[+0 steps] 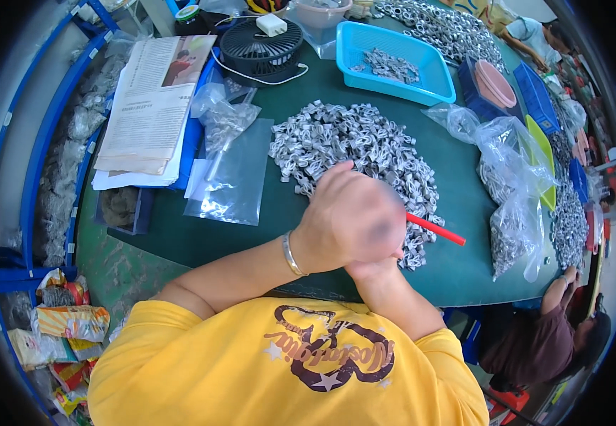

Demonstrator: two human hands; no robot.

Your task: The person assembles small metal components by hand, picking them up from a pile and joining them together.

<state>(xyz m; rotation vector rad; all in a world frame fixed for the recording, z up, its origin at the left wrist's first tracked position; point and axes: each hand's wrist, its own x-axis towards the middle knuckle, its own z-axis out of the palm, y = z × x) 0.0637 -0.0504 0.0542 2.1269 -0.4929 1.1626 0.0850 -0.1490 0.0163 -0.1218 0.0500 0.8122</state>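
Note:
Over the near edge of a pile of small grey metal clips point(350, 135), my two hands are together. My left hand point(350, 213), with a silver bracelet on its wrist, is curled closed on top, and what lies inside it is hidden. Beneath it is my right hand point(375, 268), its fingers mostly covered. A thin red rod point(437, 229) sticks out to the right from between the hands; which hand grips it I cannot tell. Part of the left hand looks blurred.
Beyond the pile sits a blue tray point(347, 53) with more metal pieces. Filled clear bags point(510, 227) lie to the right. On the left are a flat plastic bag point(240, 184), printed papers point(148, 106) and a black fan point(255, 53). Another person point(535, 341) works at right.

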